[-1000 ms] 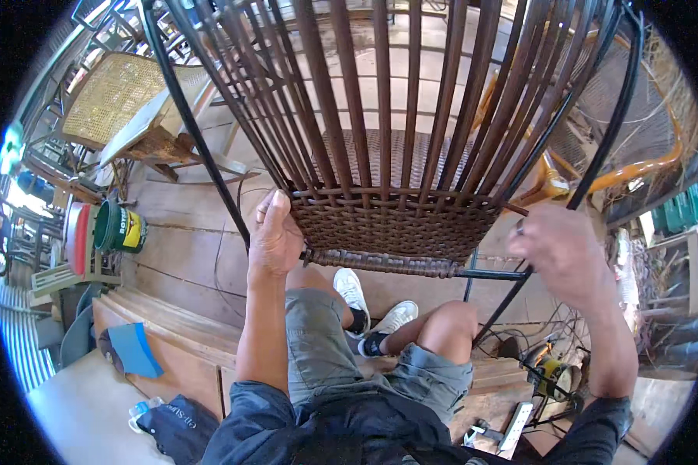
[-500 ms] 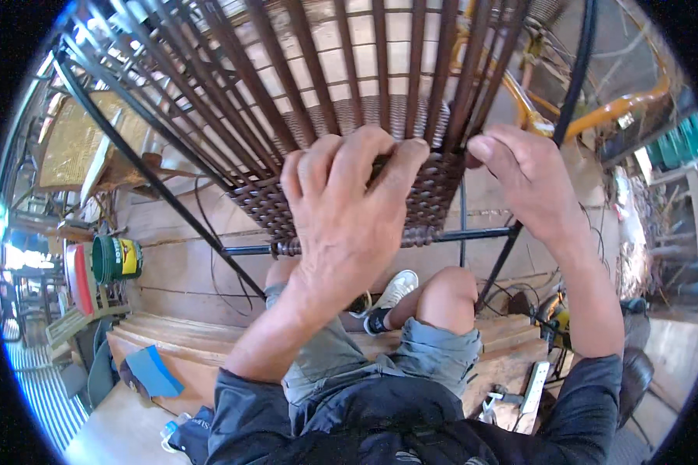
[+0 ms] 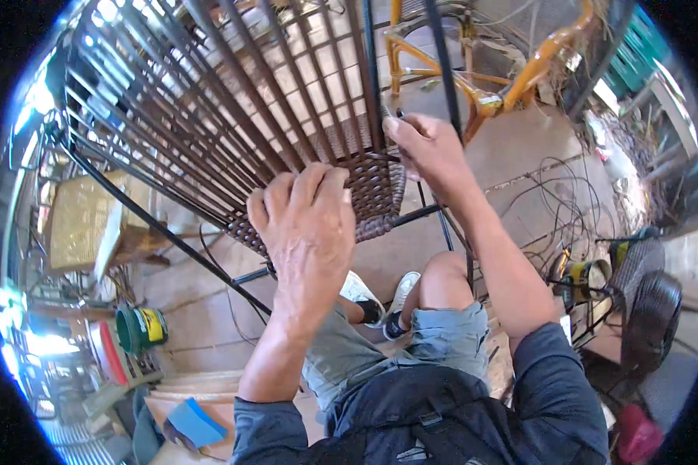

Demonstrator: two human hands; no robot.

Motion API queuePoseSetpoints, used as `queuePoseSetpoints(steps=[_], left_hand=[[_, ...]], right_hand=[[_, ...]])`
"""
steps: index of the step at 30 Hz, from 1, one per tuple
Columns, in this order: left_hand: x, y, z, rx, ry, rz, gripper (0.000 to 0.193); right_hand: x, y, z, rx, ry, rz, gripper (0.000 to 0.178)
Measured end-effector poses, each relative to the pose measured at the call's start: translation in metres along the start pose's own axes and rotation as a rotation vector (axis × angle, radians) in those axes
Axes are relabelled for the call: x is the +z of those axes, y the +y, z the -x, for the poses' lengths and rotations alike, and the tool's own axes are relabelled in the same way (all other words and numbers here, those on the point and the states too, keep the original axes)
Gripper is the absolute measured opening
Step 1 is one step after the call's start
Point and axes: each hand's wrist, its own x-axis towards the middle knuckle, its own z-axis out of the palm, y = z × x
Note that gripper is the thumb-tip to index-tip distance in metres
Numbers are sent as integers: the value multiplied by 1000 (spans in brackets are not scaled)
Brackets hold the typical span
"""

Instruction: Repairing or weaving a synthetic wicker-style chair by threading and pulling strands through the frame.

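Observation:
A chair frame of black rods carries a panel of brown strips fanning upward, woven into a tight band at the lower end. My left hand rests on this band with its fingers curled over the weave among the strips; its thumb is mostly hidden. At the band's right edge, beside a black upright rod, my right hand is closed in a pinch. A small dark tip shows by its fingers, too small and blurred to name.
An orange-brown cane frame stands beyond the right hand. Loose dark strands lie on the floor at right. A green bucket stands at left, and a blue flat piece lies on wooden boards.
The view has turned, so the chair sits farther left and tilted. My left hand has shifted left along the weave. My right hand remains pinched at the band's right edge, slightly higher.

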Motion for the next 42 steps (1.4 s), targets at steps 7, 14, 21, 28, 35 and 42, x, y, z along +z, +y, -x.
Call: queuePoseSetpoints(steps=[7, 14, 21, 28, 35, 42], left_hand=[[-10, -34, -76, 773, -95, -97, 21], [-16, -27, -86, 896, -166, -223, 24], [-1, -17, -99, 1019, -171, -283, 24], [-7, -23, -91, 943, -117, -227, 23], [-45, -101, 37, 122, 3, -36, 39], [-13, -124, 84, -73, 190, 42, 43]], right_hand=[[10, 11, -11, -258, 64, 55, 42], [6, 13, -6, -348, 175, 200, 46], [7, 21, -9, -357, 162, -3, 43], [6, 15, 0, -774, 264, 502, 27], [-53, -29, 54, -268, 133, 167, 21], [49, -66, 78, -957, 3, 1087, 25]])
